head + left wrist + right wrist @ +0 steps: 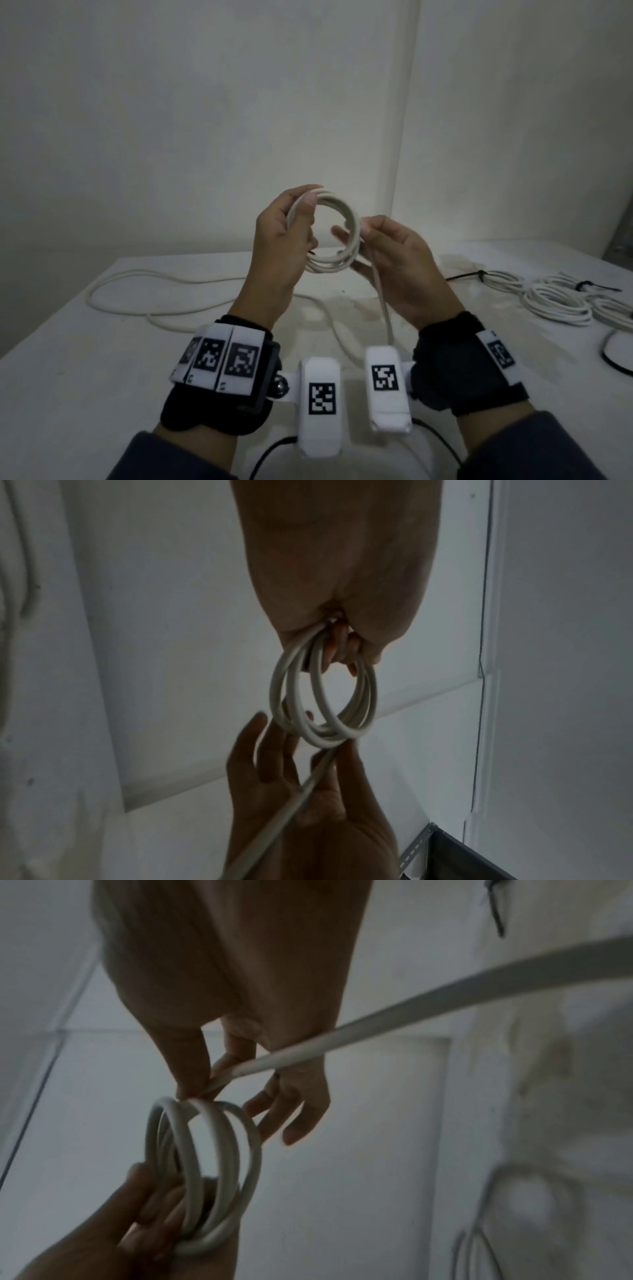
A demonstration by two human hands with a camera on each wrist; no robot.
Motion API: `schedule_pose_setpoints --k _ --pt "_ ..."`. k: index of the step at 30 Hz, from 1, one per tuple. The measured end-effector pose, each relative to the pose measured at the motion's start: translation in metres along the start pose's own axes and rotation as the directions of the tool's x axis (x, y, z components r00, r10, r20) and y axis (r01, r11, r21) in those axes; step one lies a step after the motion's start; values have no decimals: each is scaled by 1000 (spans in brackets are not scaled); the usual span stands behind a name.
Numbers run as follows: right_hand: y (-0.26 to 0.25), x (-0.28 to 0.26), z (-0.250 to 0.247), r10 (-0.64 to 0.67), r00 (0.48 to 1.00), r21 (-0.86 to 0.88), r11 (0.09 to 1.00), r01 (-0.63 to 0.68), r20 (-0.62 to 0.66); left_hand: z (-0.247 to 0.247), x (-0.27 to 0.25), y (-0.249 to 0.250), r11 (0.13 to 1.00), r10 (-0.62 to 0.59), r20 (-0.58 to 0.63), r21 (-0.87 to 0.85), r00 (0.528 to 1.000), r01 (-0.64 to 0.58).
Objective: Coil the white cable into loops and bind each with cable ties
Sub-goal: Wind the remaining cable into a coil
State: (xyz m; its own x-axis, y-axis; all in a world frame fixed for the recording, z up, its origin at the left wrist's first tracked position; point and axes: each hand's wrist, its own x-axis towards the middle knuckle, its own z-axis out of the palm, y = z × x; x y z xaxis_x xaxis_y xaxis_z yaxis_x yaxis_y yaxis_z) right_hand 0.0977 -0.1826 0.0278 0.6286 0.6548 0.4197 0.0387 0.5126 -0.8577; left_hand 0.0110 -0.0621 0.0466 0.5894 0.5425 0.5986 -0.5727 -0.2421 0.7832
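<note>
The coil (pixel 325 233) of white cable was held in the air over the middle of the tabletop (pixel 102 342), several turns already stacked into a small ring. The left hand (pixel 284 240) gripped the ring's left side, thumb over the turns and fingers (pixel 339 647) curled through from behind. The right hand (pixel 394 263) pinched the cable at the ring's right side between thumb and forefinger, its other fingers loosely spread. From that pinch the free run (pixel 383 301) dropped toward the near edge, and more slack (pixel 144 294) lay in wide bends toward the left edge.

The step in hand looked like winding, not yet binding: plenty of cable remained loose. The next move likely called for the right hand to slide down the run, draw up another turn and lay it against the left thumb, keeping the turns even so they would not spring apart.

Toward the right edge lay finished coils (pixel 555 301), one cinched with a black tie (pixel 585 286); another tie (pixel 479 274) bound cable just beyond them. The tabletop was white, faintly stained near the middle. Plain pale walls met in a corner behind, and the room was dim.
</note>
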Motion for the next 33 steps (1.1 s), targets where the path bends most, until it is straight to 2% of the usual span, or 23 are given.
schedule_pose_setpoints --k 2,3,7,13,16,20,23,26,33 --pt "10 -3 8 85 996 316 945 -85 15 4 -2 -5 998 -48 -10 -35 999 48" --pt "14 -4 10 108 994 411 906 -103 12 5 -3 -8 996 -75 -12 -49 997 75" --pt "25 -6 8 139 990 522 844 -125 12 8 -5 -22 985 -159 2 -65 987 158" --pt "22 -13 8 197 979 523 829 -198 58 17 -13 -31 954 -286 -11 -92 958 284" --pt "23 -13 6 207 977 482 852 -204 48 18 -13 -35 930 -345 -14 -137 939 340" --pt "29 -9 4 207 978 333 923 -193 -6 18 -14 -37 931 -352 -2 -105 936 350" --pt "29 -8 1 169 983 199 968 -152 -72 21 -15 -37 921 -352 62 -157 934 358" --pt "26 -9 -5 156 983 136 980 -142 -94 23 -16 -37 912 -358 117 -171 926 374" --pt "22 -9 -9 177 979 190 970 -155 -105 21 -14 -36 920 -346 164 -134 924 369"
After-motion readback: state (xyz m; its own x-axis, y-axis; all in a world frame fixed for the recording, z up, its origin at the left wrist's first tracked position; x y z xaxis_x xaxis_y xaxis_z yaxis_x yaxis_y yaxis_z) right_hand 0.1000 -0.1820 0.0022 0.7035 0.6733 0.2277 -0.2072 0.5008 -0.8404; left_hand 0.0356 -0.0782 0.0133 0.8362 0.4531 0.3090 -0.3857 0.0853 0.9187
